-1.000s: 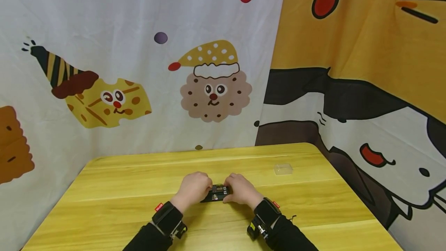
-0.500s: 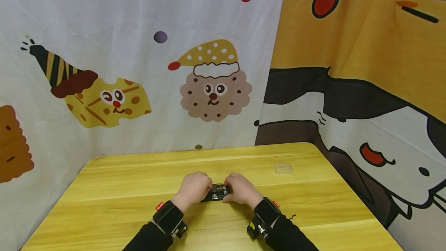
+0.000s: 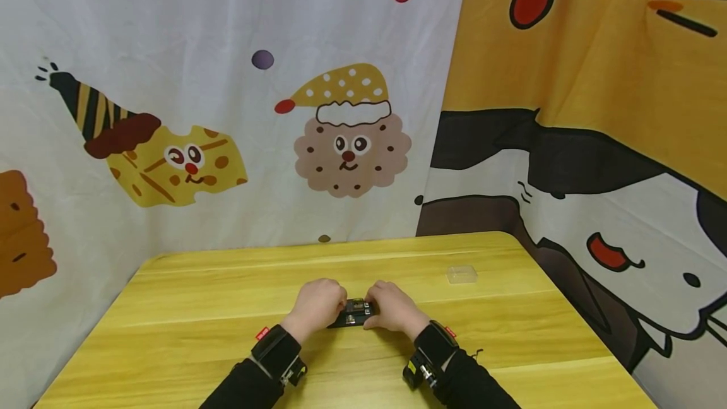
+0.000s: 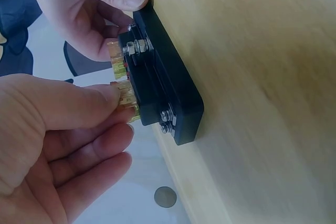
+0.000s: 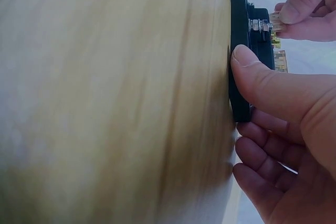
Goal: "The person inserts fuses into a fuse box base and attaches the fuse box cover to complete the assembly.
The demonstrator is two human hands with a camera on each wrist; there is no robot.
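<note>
A black fuse block [image 3: 358,320] with metal stud terminals sits on the table between the two hands. My left hand [image 3: 318,305] comes at it from the left. In the left wrist view, its thumb and forefinger pinch a clear, yellowish blade fuse [image 4: 126,95] at the top of the block, while the other fingers curl below. A second blade fuse [image 4: 116,59] stands beside it, nearer the right hand. My right hand [image 3: 394,309] grips the block's right end, its thumb [image 5: 252,69] pressed on the base. The pinched fuse's lower part is hidden in the block.
A small clear plastic box [image 3: 462,275] lies at the back right of the wood-grain table [image 3: 227,276]. Behind the table hangs a cartoon-printed curtain [image 3: 216,30]. Each wrist carries a black strap with a small camera.
</note>
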